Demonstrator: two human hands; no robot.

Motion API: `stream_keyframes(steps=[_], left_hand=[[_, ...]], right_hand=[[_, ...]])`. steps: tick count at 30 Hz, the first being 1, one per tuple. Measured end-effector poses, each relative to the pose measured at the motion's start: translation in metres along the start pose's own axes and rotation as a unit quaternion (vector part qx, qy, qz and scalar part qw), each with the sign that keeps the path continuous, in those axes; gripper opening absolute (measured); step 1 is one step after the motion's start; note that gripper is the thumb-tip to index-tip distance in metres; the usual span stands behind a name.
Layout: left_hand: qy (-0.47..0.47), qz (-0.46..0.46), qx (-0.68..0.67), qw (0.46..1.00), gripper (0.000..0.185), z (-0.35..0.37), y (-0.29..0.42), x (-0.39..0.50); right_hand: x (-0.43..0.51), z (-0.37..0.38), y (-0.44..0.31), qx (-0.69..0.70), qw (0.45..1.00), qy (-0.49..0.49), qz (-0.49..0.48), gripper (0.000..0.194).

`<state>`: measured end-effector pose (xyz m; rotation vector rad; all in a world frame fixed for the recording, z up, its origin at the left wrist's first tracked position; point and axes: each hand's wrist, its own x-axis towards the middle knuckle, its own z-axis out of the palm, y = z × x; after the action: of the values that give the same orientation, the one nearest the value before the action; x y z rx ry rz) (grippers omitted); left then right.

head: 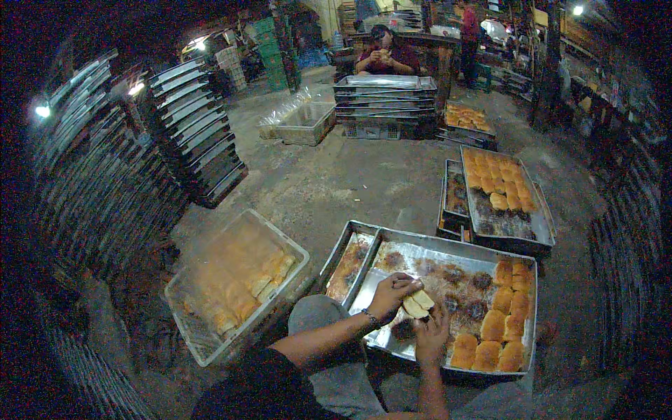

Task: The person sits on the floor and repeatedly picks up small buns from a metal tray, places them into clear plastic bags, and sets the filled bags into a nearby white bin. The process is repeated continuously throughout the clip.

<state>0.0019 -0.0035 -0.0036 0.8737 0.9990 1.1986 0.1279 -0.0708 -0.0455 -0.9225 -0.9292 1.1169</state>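
A pale bread roll, which looks split along its middle, is between my two hands over a large metal baking tray. My left hand, with a bracelet at the wrist, grips its upper left side. The fingers of my right hand hold its lower right edge. Browned bread rolls stand in rows along the tray's right side. Dark baked-on stains and bare metal show over the rest of the tray. To the left is a plastic crate with bread rolls in it, partly blurred by a hazy cover or film.
More trays of browned rolls are stacked at the right. Tall stacks of baking trays stand at the left. Ahead are a plastic bin, stacked trays and a seated person holding something. Another person stands farther back.
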Motion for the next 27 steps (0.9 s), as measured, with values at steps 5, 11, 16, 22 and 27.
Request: stream_keyframes(steps=[5, 11, 16, 22, 27], left_hand=[[-0.081, 0.006, 0.035, 0.996, 0.035, 0.002, -0.004, -0.003], [-0.080, -0.018, 0.050, 0.995, 0.039, 0.008, -0.003, -0.009], [-0.110, -0.025, 0.042, 0.993, 0.040, 0.009, -0.007, -0.010], [-0.015, 0.067, 0.136, 0.988, 0.044, 0.009, 0.000, -0.010], [-0.073, 0.024, 0.128, 0.989, 0.043, 0.014, 0.002, -0.018]], right_hand=[[0.010, -0.011, 0.022, -0.229, 0.966, 0.075, -0.094, 0.044], [0.007, -0.002, 0.001, -0.064, 0.991, 0.120, -0.015, 0.038], [0.010, 0.001, -0.013, -0.096, 0.991, 0.094, -0.027, 0.040], [0.007, -0.004, -0.010, 0.097, 0.992, 0.029, 0.073, 0.047], [0.005, -0.002, -0.013, 0.187, 0.979, -0.003, 0.084, 0.044]])
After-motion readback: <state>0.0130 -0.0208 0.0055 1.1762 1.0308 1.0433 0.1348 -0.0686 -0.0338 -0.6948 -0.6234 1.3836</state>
